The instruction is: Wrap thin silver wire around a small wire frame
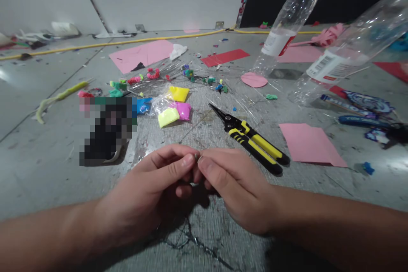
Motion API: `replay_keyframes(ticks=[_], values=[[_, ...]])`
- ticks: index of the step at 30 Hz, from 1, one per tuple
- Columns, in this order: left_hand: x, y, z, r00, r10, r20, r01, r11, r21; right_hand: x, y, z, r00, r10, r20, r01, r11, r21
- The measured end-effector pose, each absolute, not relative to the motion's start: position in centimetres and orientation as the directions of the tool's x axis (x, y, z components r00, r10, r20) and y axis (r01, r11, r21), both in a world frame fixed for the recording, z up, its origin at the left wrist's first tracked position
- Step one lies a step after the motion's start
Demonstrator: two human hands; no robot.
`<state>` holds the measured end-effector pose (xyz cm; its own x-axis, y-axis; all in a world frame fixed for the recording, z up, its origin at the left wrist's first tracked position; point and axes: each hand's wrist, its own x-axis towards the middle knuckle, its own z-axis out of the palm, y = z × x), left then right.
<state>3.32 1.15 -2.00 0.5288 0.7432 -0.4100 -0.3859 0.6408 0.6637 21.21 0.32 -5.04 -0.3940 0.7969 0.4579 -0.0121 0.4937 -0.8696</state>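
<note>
My left hand (162, 178) and my right hand (237, 182) meet low in the middle, both closed in a pinch with fingertips touching. Between the thumbs shows a tiny dull greenish-brown bit (196, 157), too small to name. A thin straight wire (196, 125) runs up and right from behind my left fingers; whether I hold it, I cannot tell. Below my hands lies a dark twisted wire (204, 247) with a loop, partly hidden by my left hand. Yellow-and-black pliers (255, 142) rest just beyond my right hand.
Several clay packets (168, 117) and a pixelated dark object (108, 131) lie beyond my left hand. Clay-tipped wires (153, 74) spread behind them. Two clear plastic bottles (279, 42) stand at right, near pink paper (312, 144). A yellow cord (127, 41) crosses the back.
</note>
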Motion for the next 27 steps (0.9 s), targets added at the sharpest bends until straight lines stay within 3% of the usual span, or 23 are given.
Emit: replay_keyframes(ticks=[20, 27], values=[[3.56, 0.70, -2.12, 0.479, 0.786, -0.391, -0.429, 0.598, 0.677, 21.22, 0.36, -5.23, -0.438, 0.821, 0.367, 0.088, 0.445, -0.891], [3.24, 1.08, -2.79, 0.459, 0.808, -0.368, -0.408, 0.560, 0.721, 21.15, 0.29, -5.18, -0.395, 0.828, 0.397, 0.112, 0.472, -0.874]])
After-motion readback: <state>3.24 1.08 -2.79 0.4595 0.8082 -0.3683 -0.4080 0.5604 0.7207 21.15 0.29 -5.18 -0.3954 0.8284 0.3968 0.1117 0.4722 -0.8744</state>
